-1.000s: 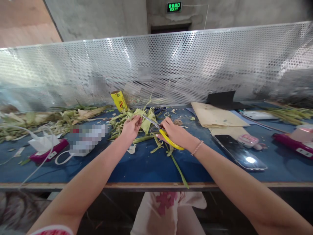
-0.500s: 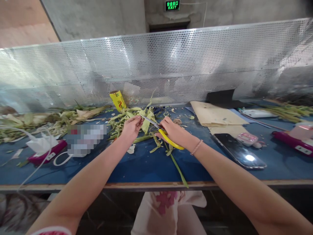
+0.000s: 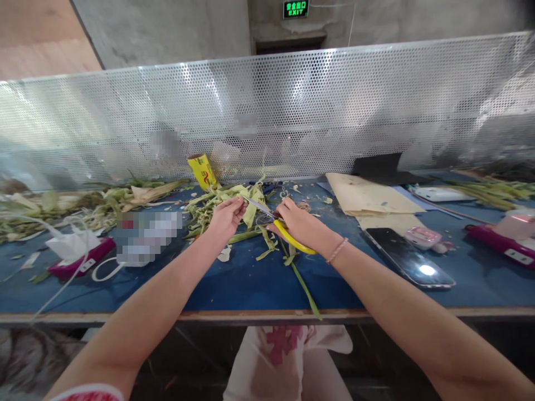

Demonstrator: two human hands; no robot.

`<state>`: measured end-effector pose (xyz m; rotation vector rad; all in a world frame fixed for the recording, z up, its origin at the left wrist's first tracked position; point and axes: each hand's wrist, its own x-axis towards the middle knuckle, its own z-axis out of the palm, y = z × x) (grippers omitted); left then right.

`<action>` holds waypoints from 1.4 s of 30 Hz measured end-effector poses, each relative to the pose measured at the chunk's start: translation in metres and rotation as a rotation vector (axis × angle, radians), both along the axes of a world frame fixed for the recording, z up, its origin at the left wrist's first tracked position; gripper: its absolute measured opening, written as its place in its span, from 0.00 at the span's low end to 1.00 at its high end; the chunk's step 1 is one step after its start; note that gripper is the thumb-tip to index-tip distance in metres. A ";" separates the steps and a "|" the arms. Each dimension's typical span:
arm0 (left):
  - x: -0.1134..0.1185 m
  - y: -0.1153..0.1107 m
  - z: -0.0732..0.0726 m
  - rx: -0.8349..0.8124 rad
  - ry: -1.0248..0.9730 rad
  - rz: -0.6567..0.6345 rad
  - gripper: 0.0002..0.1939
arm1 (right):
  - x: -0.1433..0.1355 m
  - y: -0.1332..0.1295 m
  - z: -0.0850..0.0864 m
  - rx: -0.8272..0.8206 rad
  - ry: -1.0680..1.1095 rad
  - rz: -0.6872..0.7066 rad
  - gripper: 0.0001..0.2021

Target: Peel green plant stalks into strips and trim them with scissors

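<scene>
My right hand point(image 3: 295, 220) is wrapped around scissors with yellow handles point(image 3: 292, 238), their metal blades point(image 3: 259, 207) pointing left. My left hand point(image 3: 228, 217) is pinched closed beside the blade tips; what lies between its fingertips is too small to make out. Behind and around both hands spreads a heap of pale green leaves and husk strips point(image 3: 204, 211). A thin green stalk point(image 3: 307, 295) stretches from below the scissors to the table's front edge. Just past my right hand sits a small coil of brown twine point(image 3: 304, 206), partly covered.
Left are a yellow box point(image 3: 202, 171), a purple power strip point(image 3: 81, 259) with a cable and more husks point(image 3: 121, 200). Right are brown paper point(image 3: 363, 192), a phone point(image 3: 407, 257), a pink case point(image 3: 423, 236) and another purple strip point(image 3: 505, 245). A perforated metal screen point(image 3: 267, 111) stands behind.
The scissors and my right hand have shifted very slightly to the right. My left hand stays pinched in nearly the same place.
</scene>
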<state>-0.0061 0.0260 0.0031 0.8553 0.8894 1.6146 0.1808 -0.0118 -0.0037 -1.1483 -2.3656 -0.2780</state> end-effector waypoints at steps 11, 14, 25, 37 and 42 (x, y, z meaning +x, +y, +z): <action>0.003 -0.002 0.001 0.006 0.021 -0.007 0.04 | -0.004 -0.005 -0.001 0.020 -0.072 -0.065 0.19; 0.003 -0.001 0.000 -0.030 0.014 0.007 0.05 | -0.007 -0.004 -0.003 0.009 -0.062 -0.089 0.19; 0.005 0.000 -0.001 -0.081 -0.034 0.027 0.05 | -0.009 -0.007 -0.001 0.020 -0.109 -0.138 0.23; 0.001 0.001 0.001 -0.048 -0.040 -0.100 0.05 | -0.001 -0.010 0.002 0.057 -0.200 -0.121 0.25; -0.001 0.004 0.001 -0.080 -0.072 -0.067 0.07 | -0.004 0.004 -0.009 0.019 -0.045 -0.054 0.15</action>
